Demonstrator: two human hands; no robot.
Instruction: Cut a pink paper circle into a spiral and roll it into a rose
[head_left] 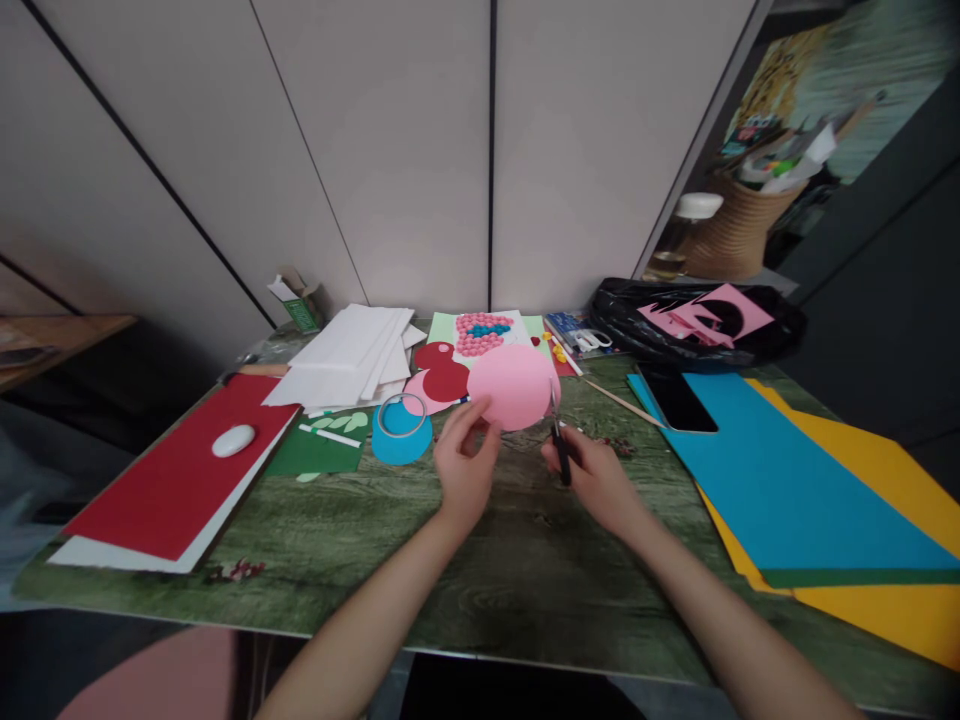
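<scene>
Between my hands, above the table, is a roundish piece of pink paper [511, 385]. My left hand [466, 455] pinches its lower left edge between thumb and fingers. Black-handled scissors [561, 452] are gripped in my right hand [592, 475], their blades pointing up at the paper's right edge. A narrow pink strip shows to the right of the blades. Behind the paper lies a sheet with pink and blue dabs [484, 332], partly covered. Left of it are dark red paper circles [447, 381] and a blue circle [401, 447] with a roll of tape [402, 415] on it.
Red paper [165, 480] bears a white oval object [233, 441] at left, near stacked white sheets [349, 350]. Green paper [319, 455] holds a white marker. At right lie blue paper [795, 470], yellow paper [892, 460], a phone [677, 398] and a black bag [630, 315] with pink scraps.
</scene>
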